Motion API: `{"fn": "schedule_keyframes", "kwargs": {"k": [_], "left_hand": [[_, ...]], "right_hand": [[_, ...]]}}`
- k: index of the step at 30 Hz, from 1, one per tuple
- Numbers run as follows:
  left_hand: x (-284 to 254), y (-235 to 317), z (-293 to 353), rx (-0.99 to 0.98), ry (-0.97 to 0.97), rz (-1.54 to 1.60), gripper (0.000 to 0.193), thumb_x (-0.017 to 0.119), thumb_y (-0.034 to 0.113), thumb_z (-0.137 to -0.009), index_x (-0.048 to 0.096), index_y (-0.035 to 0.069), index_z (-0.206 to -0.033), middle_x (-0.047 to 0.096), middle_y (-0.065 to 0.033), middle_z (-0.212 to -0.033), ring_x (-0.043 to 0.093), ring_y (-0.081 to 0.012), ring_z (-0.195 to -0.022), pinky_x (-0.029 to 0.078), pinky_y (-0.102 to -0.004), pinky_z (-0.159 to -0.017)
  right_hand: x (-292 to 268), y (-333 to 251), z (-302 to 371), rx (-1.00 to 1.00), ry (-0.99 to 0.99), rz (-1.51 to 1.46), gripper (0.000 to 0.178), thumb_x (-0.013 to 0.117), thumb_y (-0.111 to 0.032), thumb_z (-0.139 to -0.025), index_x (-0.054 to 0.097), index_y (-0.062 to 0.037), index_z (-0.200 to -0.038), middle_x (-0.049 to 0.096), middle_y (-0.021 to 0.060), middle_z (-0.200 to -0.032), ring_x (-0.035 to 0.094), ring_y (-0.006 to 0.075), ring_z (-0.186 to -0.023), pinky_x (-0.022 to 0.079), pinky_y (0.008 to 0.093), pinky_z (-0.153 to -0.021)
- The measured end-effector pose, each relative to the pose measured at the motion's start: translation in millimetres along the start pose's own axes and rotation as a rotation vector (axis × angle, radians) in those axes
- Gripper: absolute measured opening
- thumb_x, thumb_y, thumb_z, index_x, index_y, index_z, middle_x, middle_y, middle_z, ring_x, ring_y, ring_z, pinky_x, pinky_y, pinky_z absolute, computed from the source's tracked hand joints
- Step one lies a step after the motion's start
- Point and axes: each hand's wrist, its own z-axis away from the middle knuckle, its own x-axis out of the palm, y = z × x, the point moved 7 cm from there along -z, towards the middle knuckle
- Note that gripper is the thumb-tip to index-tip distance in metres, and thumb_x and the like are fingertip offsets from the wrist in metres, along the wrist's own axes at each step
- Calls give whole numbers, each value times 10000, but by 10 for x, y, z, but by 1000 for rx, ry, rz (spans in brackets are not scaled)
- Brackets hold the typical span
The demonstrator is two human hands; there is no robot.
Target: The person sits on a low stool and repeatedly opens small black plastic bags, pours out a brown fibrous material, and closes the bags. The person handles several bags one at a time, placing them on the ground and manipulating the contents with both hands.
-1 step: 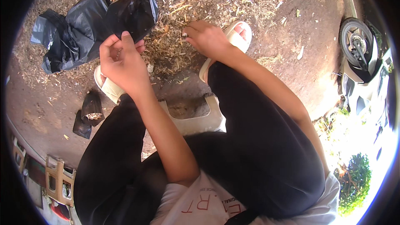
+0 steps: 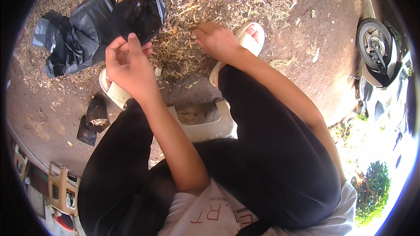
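Note:
My left hand (image 2: 131, 63) pinches the near edge of a black plastic bag (image 2: 138, 13) between thumb and fingers. The bag lies on its side and its inside is too dark to read. My right hand (image 2: 217, 41) hovers low over a heap of wood shavings (image 2: 181, 52), its fingers curled together. Something small and pale shows at those fingertips; whether it is a nail or a shaving I cannot tell. More crumpled black bags (image 2: 89, 15) rest to the left of the held one.
Two small black bags (image 2: 97, 118), one with shavings inside, stand by my left knee. I sit on a cream stool (image 2: 205, 132), a sandal (image 2: 256, 39) on each foot. A motorbike (image 2: 375, 46) is at right, a tan plastic stool (image 2: 59, 188) at lower left.

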Motion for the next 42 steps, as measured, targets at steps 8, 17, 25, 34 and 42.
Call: {"fn": "schedule_keyframes", "kwargs": {"k": [8,17,25,34,42], "left_hand": [[9,22,-1,31,35,37,186,699,28,-953,581,-60,-1066,670,-103,-836,695,-191,-671,559,-272,-609],[-25,66,-6,16,72,160,182,697,15,-950,580,-52,-1072,679,-129,-911,691,-214,-700,574,-305,-639],[96,-73,-35,-2,-68,206,197,703,25,-959,573,-50,-1087,646,-78,-826,687,-187,-662,596,-300,-598],[67,-71,-43,-36,-52,251,202,707,24,-957,574,-50,-1089,638,-72,-824,689,-200,-655,605,-304,-598],[91,-74,-21,-49,-81,246,211,710,44,-963,570,-33,-1100,655,-93,-880,677,-186,-710,624,-325,-657]], "right_hand": [[-458,325,-92,168,244,-159,167,724,-175,-903,663,-59,-1006,707,115,-972,708,290,-886,590,415,-765],[-536,221,-384,107,135,16,677,805,-372,-856,516,-223,-1449,497,226,-1445,496,419,-1334,457,492,-1090],[4,-303,-801,-55,-172,286,760,789,-496,-839,437,-447,-1511,346,227,-1594,377,489,-1429,430,581,-1089],[-1,-221,-679,-67,-22,62,579,833,-278,-783,631,-250,-1325,537,177,-1370,529,372,-1259,529,478,-986],[-349,417,-676,489,69,-611,423,749,-81,-863,644,-171,-1263,684,105,-1156,683,175,-1001,580,354,-841]]}}
